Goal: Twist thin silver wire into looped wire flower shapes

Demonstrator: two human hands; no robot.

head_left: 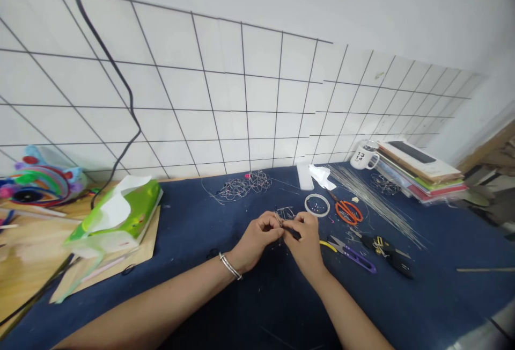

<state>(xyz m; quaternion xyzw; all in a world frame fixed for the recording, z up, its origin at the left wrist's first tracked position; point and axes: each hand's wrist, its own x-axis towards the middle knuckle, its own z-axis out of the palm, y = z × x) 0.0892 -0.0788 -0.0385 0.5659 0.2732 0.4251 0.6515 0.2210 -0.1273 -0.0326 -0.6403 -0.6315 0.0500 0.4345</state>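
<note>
My left hand (pixel 257 237), with a silver bangle on its wrist, and my right hand (pixel 306 240) meet over the dark blue cloth (pixel 225 296). Both are pinched closed around a small bent piece of silver wire (pixel 285 213) that sticks up between the fingertips. A dark tool handle shows under my right fingers, with a yellow-handled tool (pixel 328 245) lying just to the right. What exactly each hand grips is small and partly hidden.
Tangled beaded wire (pixel 245 183), a small round dish (pixel 317 204), orange scissors (pixel 348 211), purple snips (pixel 356 256), black pliers (pixel 386 248) and a sheaf of straight wires (pixel 374 199) lie behind and right. Green tissue pack (pixel 120 216) at left; white mug (pixel 364 157) and stacked books (pixel 422 173) at far right.
</note>
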